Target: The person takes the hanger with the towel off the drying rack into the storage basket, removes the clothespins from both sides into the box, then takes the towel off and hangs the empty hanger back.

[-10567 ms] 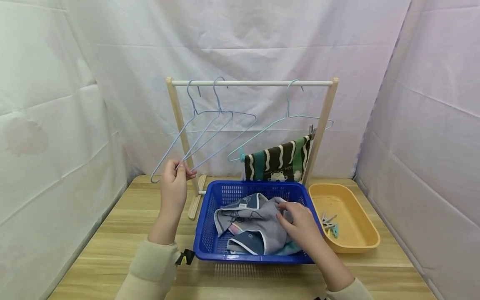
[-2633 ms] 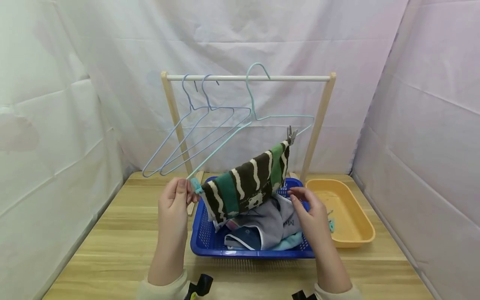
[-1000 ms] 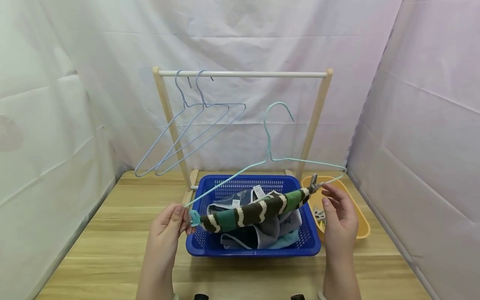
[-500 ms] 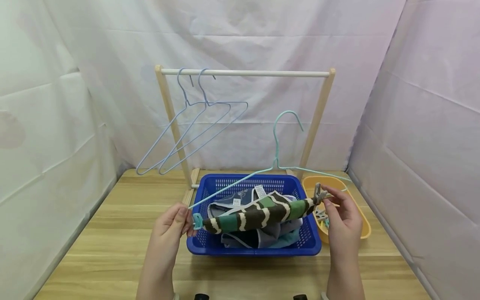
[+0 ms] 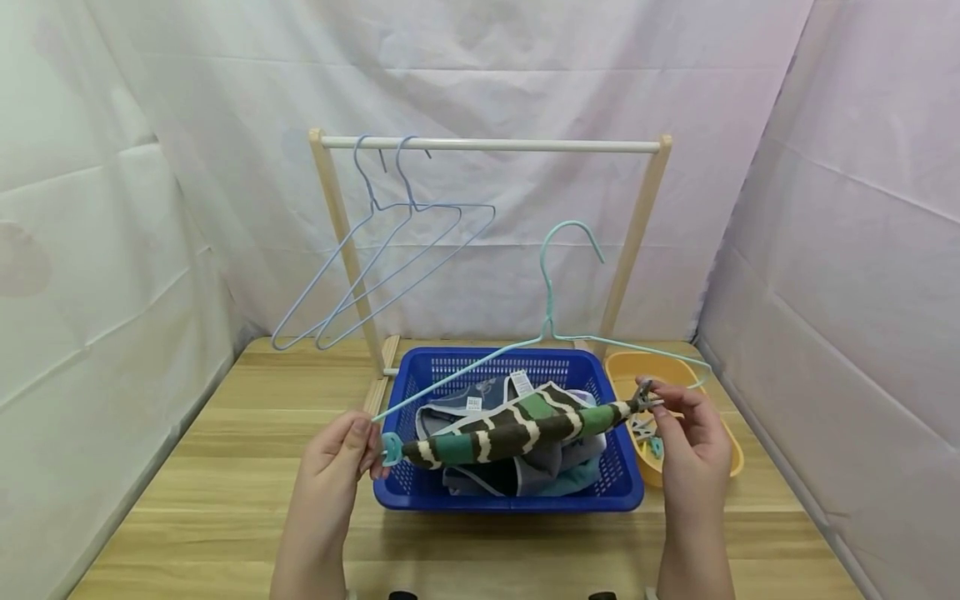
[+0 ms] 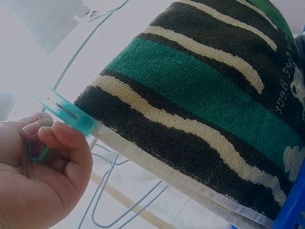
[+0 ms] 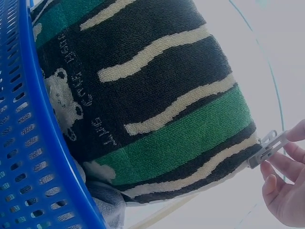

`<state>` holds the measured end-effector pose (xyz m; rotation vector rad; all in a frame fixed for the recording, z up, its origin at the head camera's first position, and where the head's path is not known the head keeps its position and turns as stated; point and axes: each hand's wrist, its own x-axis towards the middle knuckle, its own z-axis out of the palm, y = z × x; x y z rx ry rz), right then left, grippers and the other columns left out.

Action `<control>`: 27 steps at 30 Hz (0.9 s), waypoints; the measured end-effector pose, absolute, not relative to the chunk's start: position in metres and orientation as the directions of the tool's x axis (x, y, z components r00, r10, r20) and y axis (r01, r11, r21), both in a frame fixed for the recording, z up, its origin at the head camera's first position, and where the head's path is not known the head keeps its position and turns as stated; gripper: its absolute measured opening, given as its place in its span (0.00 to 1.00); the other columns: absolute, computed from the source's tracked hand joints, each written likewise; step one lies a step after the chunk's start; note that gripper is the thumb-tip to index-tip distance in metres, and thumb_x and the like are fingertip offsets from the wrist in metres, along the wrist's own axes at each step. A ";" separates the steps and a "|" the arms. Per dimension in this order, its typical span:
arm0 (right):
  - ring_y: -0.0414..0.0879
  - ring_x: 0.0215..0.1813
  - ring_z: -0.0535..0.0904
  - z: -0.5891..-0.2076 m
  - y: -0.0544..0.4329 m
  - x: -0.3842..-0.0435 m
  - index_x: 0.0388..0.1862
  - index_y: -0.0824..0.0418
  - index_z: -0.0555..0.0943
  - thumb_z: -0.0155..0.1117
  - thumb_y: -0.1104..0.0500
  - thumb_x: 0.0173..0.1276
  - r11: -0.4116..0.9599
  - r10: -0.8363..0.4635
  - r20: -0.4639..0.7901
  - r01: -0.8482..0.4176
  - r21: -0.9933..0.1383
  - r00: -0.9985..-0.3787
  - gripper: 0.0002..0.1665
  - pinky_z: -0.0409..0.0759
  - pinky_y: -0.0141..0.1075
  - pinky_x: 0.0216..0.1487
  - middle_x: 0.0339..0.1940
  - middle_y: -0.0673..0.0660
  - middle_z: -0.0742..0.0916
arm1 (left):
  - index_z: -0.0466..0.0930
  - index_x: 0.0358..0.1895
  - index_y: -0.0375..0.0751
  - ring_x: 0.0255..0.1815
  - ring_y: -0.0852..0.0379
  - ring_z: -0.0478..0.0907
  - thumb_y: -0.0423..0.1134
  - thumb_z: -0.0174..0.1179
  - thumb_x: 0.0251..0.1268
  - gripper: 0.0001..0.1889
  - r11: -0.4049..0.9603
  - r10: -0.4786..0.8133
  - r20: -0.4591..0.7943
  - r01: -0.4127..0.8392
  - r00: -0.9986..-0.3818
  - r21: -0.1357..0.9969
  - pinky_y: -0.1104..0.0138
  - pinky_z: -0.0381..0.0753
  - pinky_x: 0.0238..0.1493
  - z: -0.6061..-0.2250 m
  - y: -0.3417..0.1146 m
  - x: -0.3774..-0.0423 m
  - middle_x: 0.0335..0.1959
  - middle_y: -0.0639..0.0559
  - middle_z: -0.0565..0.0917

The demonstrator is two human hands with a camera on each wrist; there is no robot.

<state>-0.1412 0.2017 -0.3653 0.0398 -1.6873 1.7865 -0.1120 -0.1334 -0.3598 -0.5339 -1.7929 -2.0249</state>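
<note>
My left hand (image 5: 330, 462) grips the lower left corner of a mint-green wire hanger (image 5: 548, 308), beside a teal clothespin (image 5: 392, 448). A towel (image 5: 510, 439) with dark, green and cream stripes hangs from the hanger's bottom bar, held at its left end by that teal pin. At the other end sits a grey clothespin (image 7: 267, 150), which my right hand (image 5: 693, 433) pinches between thumb and fingers. Both wrist views show the towel hanging down toward the blue basket (image 5: 510, 504). Part of the hanger's bar is hidden by the towel.
Grey cloths (image 5: 558, 458) lie in the basket. To its right, a yellow tray (image 5: 735, 471) holds loose clothespins (image 5: 655, 447). Behind stands a wooden rack with a white rail (image 5: 525, 145); two blue hangers (image 5: 360, 292) hang at its left. White curtains surround the table.
The mint hanger with the towel has come off the rail, toward me and down over the basket. My left hand left the blue hangers for its corner; my right moved to the grey clothespin.
</note>
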 end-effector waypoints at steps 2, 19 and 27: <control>0.51 0.50 0.77 -0.366 0.202 -0.141 0.49 0.73 0.77 0.53 0.74 0.71 0.081 0.434 0.459 -0.474 -0.877 -0.775 0.10 0.74 0.29 0.40 0.47 0.58 0.87 | 0.67 0.28 0.30 0.19 0.55 0.66 0.30 0.39 0.80 0.17 -0.107 -0.036 0.513 0.514 -0.857 0.851 0.68 0.72 0.20 -0.360 -0.133 -0.112 0.19 0.47 0.62; 0.44 0.46 0.77 -0.369 0.217 -0.140 0.64 0.64 0.75 0.55 0.76 0.70 0.332 0.234 0.530 -0.445 -0.831 -0.815 0.25 0.77 0.24 0.44 0.49 0.52 0.84 | 0.67 0.28 0.31 0.20 0.54 0.65 0.30 0.39 0.79 0.16 -0.080 -0.027 0.530 0.530 -0.848 0.844 0.67 0.70 0.20 -0.357 -0.136 -0.113 0.19 0.47 0.62; 0.44 0.46 0.78 -0.372 0.220 -0.144 0.64 0.67 0.75 0.55 0.77 0.69 0.285 0.222 0.530 -0.466 -0.838 -0.818 0.25 0.78 0.23 0.47 0.48 0.52 0.84 | 0.67 0.28 0.31 0.20 0.54 0.64 0.30 0.38 0.79 0.16 -0.070 -0.024 0.531 0.531 -0.847 0.844 0.67 0.70 0.19 -0.356 -0.137 -0.115 0.19 0.47 0.62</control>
